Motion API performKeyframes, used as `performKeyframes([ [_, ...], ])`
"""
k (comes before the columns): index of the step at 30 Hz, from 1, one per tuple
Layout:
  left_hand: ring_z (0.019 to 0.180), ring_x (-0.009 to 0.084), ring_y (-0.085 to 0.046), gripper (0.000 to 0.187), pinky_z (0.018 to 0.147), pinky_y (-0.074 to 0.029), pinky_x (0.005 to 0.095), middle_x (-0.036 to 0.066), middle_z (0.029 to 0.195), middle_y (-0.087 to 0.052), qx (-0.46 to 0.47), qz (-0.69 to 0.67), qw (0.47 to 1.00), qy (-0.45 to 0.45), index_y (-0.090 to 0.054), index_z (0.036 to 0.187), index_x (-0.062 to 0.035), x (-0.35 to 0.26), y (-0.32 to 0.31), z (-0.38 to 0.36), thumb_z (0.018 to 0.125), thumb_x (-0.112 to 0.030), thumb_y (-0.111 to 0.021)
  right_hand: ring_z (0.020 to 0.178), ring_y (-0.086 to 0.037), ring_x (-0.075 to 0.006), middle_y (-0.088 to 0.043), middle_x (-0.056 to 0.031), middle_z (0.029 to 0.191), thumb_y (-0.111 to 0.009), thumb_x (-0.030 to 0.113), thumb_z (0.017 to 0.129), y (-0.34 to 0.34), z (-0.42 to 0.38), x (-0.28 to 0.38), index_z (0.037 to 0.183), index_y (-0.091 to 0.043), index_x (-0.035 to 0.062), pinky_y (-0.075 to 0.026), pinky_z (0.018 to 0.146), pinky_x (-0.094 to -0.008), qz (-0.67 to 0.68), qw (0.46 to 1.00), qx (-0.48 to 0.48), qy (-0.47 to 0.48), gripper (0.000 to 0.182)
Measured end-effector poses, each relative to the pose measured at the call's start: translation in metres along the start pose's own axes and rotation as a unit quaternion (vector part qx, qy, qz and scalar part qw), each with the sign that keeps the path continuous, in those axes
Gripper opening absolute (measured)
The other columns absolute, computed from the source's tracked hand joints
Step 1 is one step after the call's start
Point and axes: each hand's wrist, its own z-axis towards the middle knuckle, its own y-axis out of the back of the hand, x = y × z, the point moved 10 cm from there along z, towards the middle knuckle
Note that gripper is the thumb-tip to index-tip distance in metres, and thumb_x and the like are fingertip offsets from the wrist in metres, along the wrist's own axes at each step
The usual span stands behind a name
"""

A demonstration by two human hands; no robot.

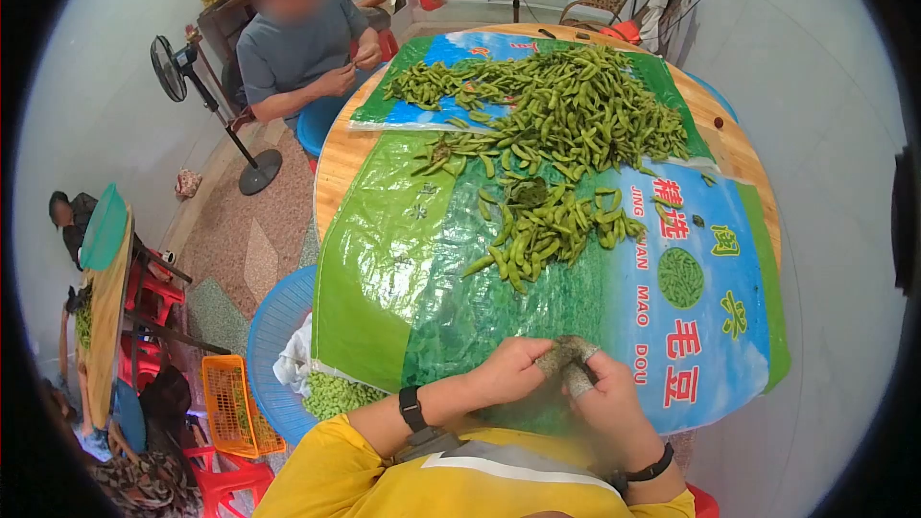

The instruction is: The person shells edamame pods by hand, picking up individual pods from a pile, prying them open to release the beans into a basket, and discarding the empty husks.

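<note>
My left hand (pixel 507 371) and my right hand (pixel 608 393) meet over the near edge of the table, fingertips pressed together. Grey-brown wrappings cover some of the fingertips. Whatever is pinched between them is hidden or too small to make out. Beyond my hands, a small heap of green soybean pods (pixel 547 238) lies on a printed plastic sheet (pixel 374 259). Farther back rises a larger heap of pods (pixel 595 105). Shelled green beans (pixel 338 393) sit in a blue basket (pixel 273 326) by the table's left side, beside a white cloth (pixel 295 360).
Across the table at left, a person in a grey shirt (pixel 297 53) holds something small in both hands. A standing fan (pixel 257 171) is behind the blue basket. An orange crate (pixel 230 403) and red stools (pixel 225 480) stand at lower left, near another table (pixel 107 345) with people.
</note>
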Motion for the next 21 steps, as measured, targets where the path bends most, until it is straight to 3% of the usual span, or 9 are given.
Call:
performKeyframes([
  [7,0.065,0.0087,-0.053,0.027,0.06,-0.045,0.0267,0.003,0.068,-0.059,0.056,-0.056,0.996,0.036,-0.06,0.081,-0.0029,0.003,-0.009,-0.001,0.092,-0.024,-0.046,0.057,-0.055,-0.0075,-0.061,-0.0027,0.073,-0.053,0.002,0.08,0.001,-0.005,-0.012,0.117,-0.055,0.0085,-0.045,0.051,-0.0232,0.089,0.993,0.024,-0.068,0.038],
  [9,0.066,0.0071,-0.052,0.029,0.06,-0.045,0.0254,-0.002,0.066,-0.057,0.039,-0.133,0.985,0.104,-0.061,0.082,-0.0036,0.015,-0.011,-0.002,0.092,-0.027,-0.049,0.058,-0.058,-0.0099,-0.062,-0.0066,0.075,-0.053,0.004,0.079,0.007,-0.008,0.012,0.117,-0.054,0.0082,-0.047,0.052,-0.0257,-0.088,0.994,-0.025,0.067,0.038],
  [10,0.066,0.0071,-0.052,0.029,0.06,-0.045,0.0254,-0.002,0.066,-0.057,0.05,-0.14,0.982,0.113,-0.061,0.082,-0.0036,0.017,-0.016,-0.003,0.092,-0.027,-0.049,0.058,-0.058,-0.0099,-0.062,-0.0066,0.075,-0.053,0.004,0.079,0.007,-0.009,0.009,0.117,-0.054,0.0082,-0.047,0.052,-0.0257,-0.086,0.995,-0.03,0.051,0.038],
  [12,0.063,0.0057,-0.05,0.029,0.058,-0.044,0.0238,-0.005,0.065,-0.055,0.009,-0.151,0.987,0.049,-0.062,0.082,-0.0035,0.008,-0.008,0.0,0.091,-0.029,-0.053,0.063,-0.061,-0.0138,-0.062,-0.0109,0.077,-0.053,0.006,0.077,0.007,-0.008,0.022,0.116,-0.054,0.0077,-0.048,0.057,-0.0283,-0.16,0.981,-0.028,0.104,0.039],
  [16,0.058,0.0035,-0.048,0.025,0.052,-0.04,0.0196,-0.005,0.065,-0.055,0.017,-0.168,0.98,0.106,-0.063,0.083,-0.0041,0.014,-0.005,-0.002,0.089,-0.027,-0.055,0.066,-0.061,-0.0164,-0.061,-0.0118,0.078,-0.053,0.007,0.076,0.008,0.002,0.012,0.116,-0.054,0.0074,-0.048,0.06,-0.0299,-0.126,0.99,-0.03,0.057,0.04],
  [18,0.056,0.0046,-0.049,0.022,0.051,-0.039,0.019,-0.002,0.065,-0.056,0.0,-0.187,0.975,0.119,-0.063,0.086,-0.005,0.025,-0.003,-0.004,0.089,-0.025,-0.054,0.069,-0.061,-0.0183,-0.061,-0.0124,0.078,-0.053,0.007,0.076,-0.001,0.006,-0.01,0.116,-0.054,0.0073,-0.048,0.063,-0.0309,-0.039,0.996,0.047,-0.059,0.039],
  [19,0.056,0.0046,-0.049,0.022,0.051,-0.039,0.019,-0.002,0.065,-0.056,0.009,-0.191,0.973,0.128,-0.063,0.086,-0.005,0.028,-0.008,-0.005,0.089,-0.025,-0.054,0.069,-0.061,-0.0183,-0.061,-0.0124,0.078,-0.053,0.007,0.076,-0.001,0.006,-0.015,0.116,-0.054,0.0073,-0.048,0.063,-0.0309,-0.034,0.996,0.043,-0.071,0.039],
  [21,0.053,0.0028,-0.044,0.02,0.047,-0.033,0.0184,-0.002,0.064,-0.055,-0.019,-0.278,0.948,0.156,-0.062,0.083,-0.0055,0.033,-0.008,-0.007,0.09,-0.021,-0.05,0.055,-0.051,-0.0086,-0.056,-0.0025,0.07,-0.05,0.007,0.083,-0.002,0.011,-0.006,0.12,-0.052,0.0083,-0.042,0.05,-0.0228,-0.016,0.999,0.027,-0.012,0.038],
])
